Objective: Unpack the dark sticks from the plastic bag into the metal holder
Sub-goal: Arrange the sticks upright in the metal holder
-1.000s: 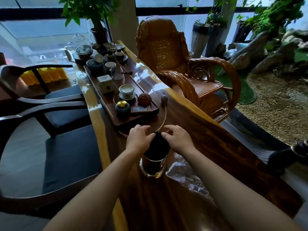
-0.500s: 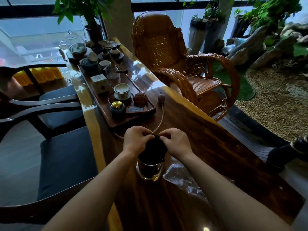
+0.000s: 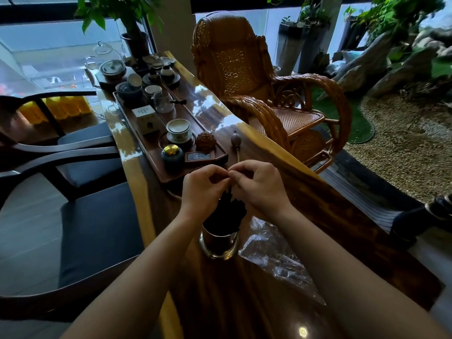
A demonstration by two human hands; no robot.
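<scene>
A shiny metal holder (image 3: 219, 243) stands upright on the dark wooden table (image 3: 244, 302). A bundle of dark sticks (image 3: 227, 212) rises out of it, fanned at the top. My left hand (image 3: 201, 188) and my right hand (image 3: 258, 184) hover just above the bundle, fingertips meeting and pinching the top of a stick or two. What exactly is pinched is hard to make out. The clear plastic bag (image 3: 274, 250) lies crumpled on the table right of the holder, with a few dark bits inside.
A long wooden tea tray (image 3: 156, 152) with cups, jars and a small teapot lies beyond the hands. A rubber bulb with a hose (image 3: 236, 140) rests beside it. A rattan rocking chair (image 3: 256, 94) stands on the right, dark chairs (image 3: 80, 216) on the left.
Both hands have risen from the sides of the bundle to its top and brought their fingertips together. The sticks now stand exposed and fanned in the holder.
</scene>
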